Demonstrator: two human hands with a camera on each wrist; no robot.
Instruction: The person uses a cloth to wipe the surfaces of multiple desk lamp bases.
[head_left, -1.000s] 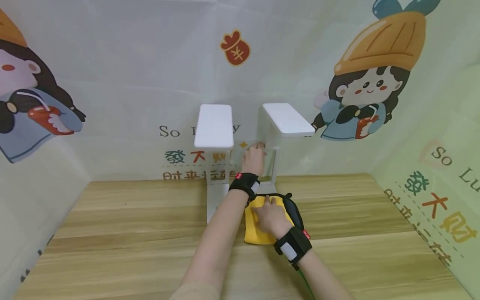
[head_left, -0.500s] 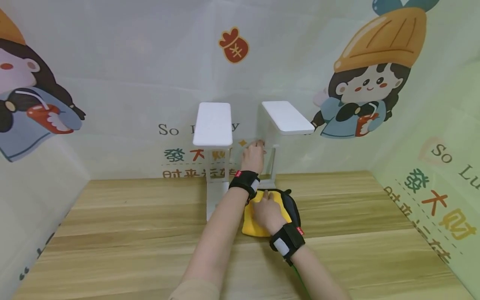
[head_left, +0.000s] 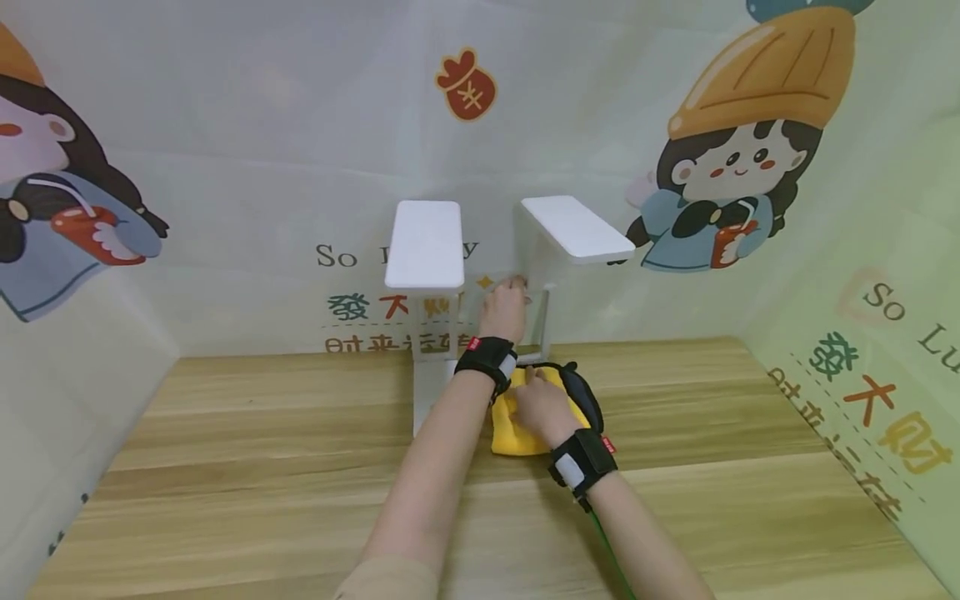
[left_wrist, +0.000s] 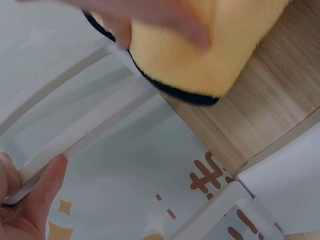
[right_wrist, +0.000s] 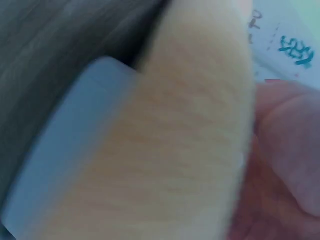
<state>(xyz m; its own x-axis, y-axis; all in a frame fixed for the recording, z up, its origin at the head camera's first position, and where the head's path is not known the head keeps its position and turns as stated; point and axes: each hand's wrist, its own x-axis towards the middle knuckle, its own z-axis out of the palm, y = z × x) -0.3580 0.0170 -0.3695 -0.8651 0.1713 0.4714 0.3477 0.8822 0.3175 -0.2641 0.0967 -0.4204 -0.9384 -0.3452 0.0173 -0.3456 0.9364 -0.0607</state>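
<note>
Two white stands with flat rectangular tops stand side by side: the left stand and the right stand. My left hand reaches behind and grips the right stand's upright; in the left wrist view its thumb and fingers pinch the white bar. My right hand holds a fluffy yellow cloth with a dark back and edging, low over the right stand's base, which is mostly hidden. In the left wrist view one finger bends over the cloth's edge. The right wrist view is blurred, with yellow pile filling the middle.
The wooden table ends at a printed backdrop close behind the stands. The left stand's base lies beside my left forearm. A green cord trails from the right wrist strap.
My right hand and the cloth have slid away from me along the right stand's base. The right stand's top has turned slightly. My left hand keeps its grip on the upright.
</note>
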